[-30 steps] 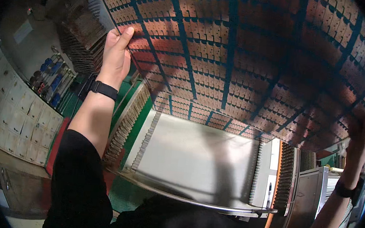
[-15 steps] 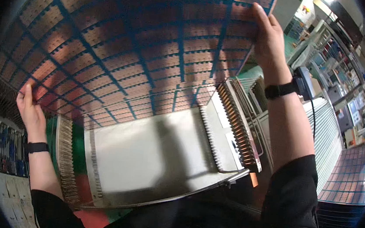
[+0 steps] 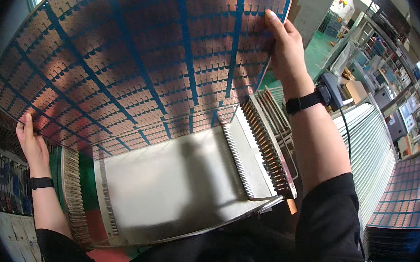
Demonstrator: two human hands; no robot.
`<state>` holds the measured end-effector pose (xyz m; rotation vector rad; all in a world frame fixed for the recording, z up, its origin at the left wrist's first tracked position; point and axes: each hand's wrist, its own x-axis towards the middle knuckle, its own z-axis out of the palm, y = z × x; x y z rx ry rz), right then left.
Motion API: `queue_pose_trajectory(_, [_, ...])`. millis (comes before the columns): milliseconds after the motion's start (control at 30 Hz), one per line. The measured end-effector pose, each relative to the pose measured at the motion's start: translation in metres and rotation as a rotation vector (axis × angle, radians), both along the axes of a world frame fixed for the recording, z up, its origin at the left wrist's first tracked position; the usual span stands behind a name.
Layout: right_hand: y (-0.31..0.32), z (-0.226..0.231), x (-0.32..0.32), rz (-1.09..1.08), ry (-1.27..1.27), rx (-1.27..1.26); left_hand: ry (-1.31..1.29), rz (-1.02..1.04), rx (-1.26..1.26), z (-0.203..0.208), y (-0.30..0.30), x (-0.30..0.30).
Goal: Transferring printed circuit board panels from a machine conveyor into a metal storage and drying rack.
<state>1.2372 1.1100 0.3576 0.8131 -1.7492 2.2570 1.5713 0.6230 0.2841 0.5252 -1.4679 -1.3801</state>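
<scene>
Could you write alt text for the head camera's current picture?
A person's bare left hand and right hand grip a large copper-and-blue gridded panel by its edges. Below lies a flat white surface flanked by toothed strips.

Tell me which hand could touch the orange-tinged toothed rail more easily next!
The right hand, probably: it's on the same side as the orange-tinged toothed rail, while the left hand is across the white surface. Both hold the panel, though.
</scene>
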Motion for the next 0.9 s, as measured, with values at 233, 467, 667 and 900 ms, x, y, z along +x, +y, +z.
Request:
queue_pose_trajectory(233, [-0.002, 0.012, -0.005, 0.111, 0.063, 0.001, 0.031, 0.071, 0.052, 0.003, 0.007, -0.001])
queue_pose_trajectory(467, [0.008, -0.023, -0.001, 0.110, -0.090, -0.090, 0.046, 0.099, -0.113, -0.004, 0.019, -0.012])
queue_pose_trajectory(667, [0.014, -0.030, -0.003, 0.097, -0.127, -0.156, 0.041, 0.140, -0.171, 0.017, 0.028, -0.008])
queue_pose_trajectory(900, [0.012, -0.043, -0.009, 0.086, -0.124, 0.090, 0.042, -0.033, -0.189, 0.029, 0.031, 0.005])
